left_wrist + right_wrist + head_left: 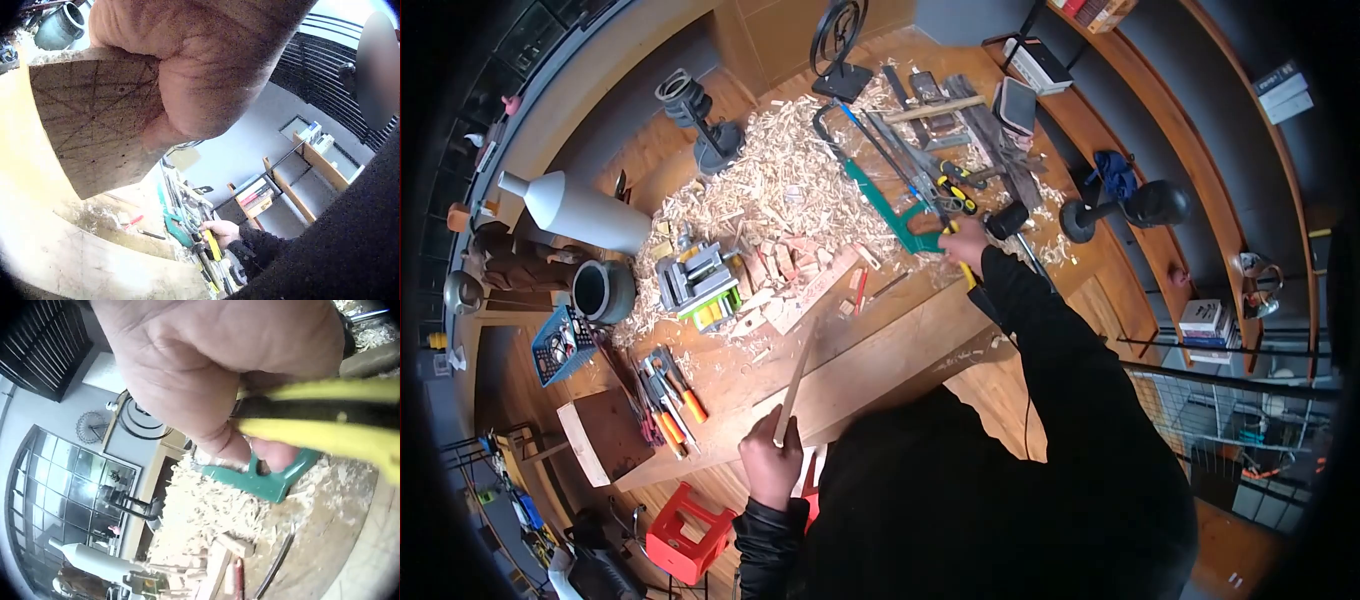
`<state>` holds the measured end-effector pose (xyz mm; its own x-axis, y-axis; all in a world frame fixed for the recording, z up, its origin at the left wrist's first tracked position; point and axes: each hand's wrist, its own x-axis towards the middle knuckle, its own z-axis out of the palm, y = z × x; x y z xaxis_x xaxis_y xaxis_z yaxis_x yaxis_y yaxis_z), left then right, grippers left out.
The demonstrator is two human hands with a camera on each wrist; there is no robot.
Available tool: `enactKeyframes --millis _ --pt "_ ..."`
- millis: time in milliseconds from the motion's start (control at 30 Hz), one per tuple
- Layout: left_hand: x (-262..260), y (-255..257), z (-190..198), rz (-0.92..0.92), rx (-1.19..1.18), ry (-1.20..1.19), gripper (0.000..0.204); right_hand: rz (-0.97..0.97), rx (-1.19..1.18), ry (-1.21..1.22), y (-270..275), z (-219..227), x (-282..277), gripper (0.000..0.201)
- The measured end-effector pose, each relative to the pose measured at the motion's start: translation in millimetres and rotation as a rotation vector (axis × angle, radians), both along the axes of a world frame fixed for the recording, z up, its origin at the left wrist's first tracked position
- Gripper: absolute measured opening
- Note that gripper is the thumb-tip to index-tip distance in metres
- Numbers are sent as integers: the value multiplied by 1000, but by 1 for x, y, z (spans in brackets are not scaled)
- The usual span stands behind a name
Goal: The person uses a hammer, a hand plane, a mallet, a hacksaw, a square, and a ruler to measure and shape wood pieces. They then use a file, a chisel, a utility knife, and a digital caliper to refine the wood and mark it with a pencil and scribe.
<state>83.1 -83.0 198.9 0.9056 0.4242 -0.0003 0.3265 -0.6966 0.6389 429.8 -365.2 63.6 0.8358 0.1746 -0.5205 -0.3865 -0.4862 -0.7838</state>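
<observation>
My left hand (771,462) grips a thin wooden board (797,385), seen edge-on in the head view; in the left wrist view the board's flat face (94,119) shows pencil lines and small dark dots. My right hand (966,246) pinches a yellow and black tool handle (325,422) over the right side of the bench. Just beyond those fingers lies a green-handled hacksaw (880,200). The far end of the yellow and black tool is hidden by the hand.
Wood shavings (770,170) cover the middle of the bench. A grey vise (698,280) stands left of centre, near wood offcuts (775,262). Orange-handled chisels (670,400) lie front left. A black mallet (1007,221) lies by the right hand. A red stool (690,535) stands below.
</observation>
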Motion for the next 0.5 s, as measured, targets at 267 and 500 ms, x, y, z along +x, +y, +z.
enactKeyframes --millis 267,500 --pt "13 -24 11 46 -17 22 23 122 -334 -211 -14 -41 104 46" --pt "17 -45 11 131 -92 13 22 277 -531 -403 13 -49 136 37"
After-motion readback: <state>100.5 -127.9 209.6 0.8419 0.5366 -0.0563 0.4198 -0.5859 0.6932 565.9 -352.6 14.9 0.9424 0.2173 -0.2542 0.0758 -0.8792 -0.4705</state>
